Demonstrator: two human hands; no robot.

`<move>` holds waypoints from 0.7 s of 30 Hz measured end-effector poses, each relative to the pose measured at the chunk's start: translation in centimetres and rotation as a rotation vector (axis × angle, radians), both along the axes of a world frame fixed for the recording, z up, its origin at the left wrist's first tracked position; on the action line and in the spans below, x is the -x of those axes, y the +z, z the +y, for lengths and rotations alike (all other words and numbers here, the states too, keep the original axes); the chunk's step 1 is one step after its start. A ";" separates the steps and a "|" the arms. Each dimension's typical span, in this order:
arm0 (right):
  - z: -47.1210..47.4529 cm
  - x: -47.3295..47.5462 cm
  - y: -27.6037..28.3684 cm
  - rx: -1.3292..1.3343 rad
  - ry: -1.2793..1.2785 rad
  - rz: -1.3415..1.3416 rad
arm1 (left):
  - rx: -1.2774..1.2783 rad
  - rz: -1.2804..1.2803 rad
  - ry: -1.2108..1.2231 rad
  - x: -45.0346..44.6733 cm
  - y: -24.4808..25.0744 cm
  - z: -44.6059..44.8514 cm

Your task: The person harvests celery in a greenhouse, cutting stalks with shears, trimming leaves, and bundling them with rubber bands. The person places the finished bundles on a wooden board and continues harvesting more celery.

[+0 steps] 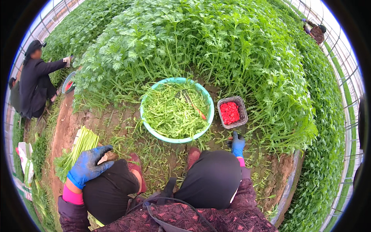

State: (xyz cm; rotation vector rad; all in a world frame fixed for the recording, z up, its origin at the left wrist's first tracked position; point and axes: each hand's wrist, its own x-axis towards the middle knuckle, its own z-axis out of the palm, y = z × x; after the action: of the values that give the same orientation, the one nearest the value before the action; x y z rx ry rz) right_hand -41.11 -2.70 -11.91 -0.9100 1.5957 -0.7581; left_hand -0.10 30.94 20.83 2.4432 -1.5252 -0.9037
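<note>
My left hand (89, 166), in a soiled blue rubber glove, is at my left knee with thumb and fingers apart. Just beyond it lies a bundle of cut green stalks (87, 139), its leafy end partly behind the glove. My right hand (237, 145), also gloved in blue, is low by my right knee, near a plastic basket (245, 114) of red strips, perhaps ties (229, 112). Its grip is too unclear to tell. Between them stands a turquoise basin (176, 140) full of cut leaves and stems (174, 116). A thin tool with an orange-red end (200, 111) rests on them.
Dense leafy greens (197, 37), resembling garland chrysanthemum, rise beyond the basin. Leaf scraps litter the soil (162, 156) around my red shoes (193, 156). A crouching person (37, 78) works at left by another basin (68, 82); a second person (316, 32) is far right.
</note>
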 end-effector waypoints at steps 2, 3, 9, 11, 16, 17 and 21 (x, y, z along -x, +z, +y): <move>5.8 0.8 2.6 -0.082 0.072 -0.050 | 0.111 0.039 -0.062 0.1 0.2 1.0; 8.4 1.0 3.8 -0.105 0.115 -0.057 | 0.103 0.010 -0.101 0.0 0.2 1.4; 21.6 1.6 8.2 -0.192 0.429 -0.027 | 0.100 -0.020 -0.107 -1.1 -1.0 5.1; 24.0 1.6 8.7 -0.207 0.489 -0.016 | 0.076 -0.064 -0.117 -1.4 -1.2 6.1; 26.3 1.4 9.4 -0.247 0.563 0.039 | -0.043 -0.058 -0.141 -2.2 -1.7 5.9; 26.3 1.2 9.4 -0.259 0.574 0.050 | -0.053 -0.040 -0.137 -2.3 -1.8 5.6; 24.6 -0.4 8.9 -0.335 0.585 0.091 | -0.051 0.003 -0.146 -3.2 -2.2 2.9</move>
State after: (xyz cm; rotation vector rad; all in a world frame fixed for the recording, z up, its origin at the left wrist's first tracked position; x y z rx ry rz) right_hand -40.72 21.86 -3.02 -1.0944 1.3719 -0.0394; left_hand 3.12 33.88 18.67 2.3892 -1.7189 -0.9818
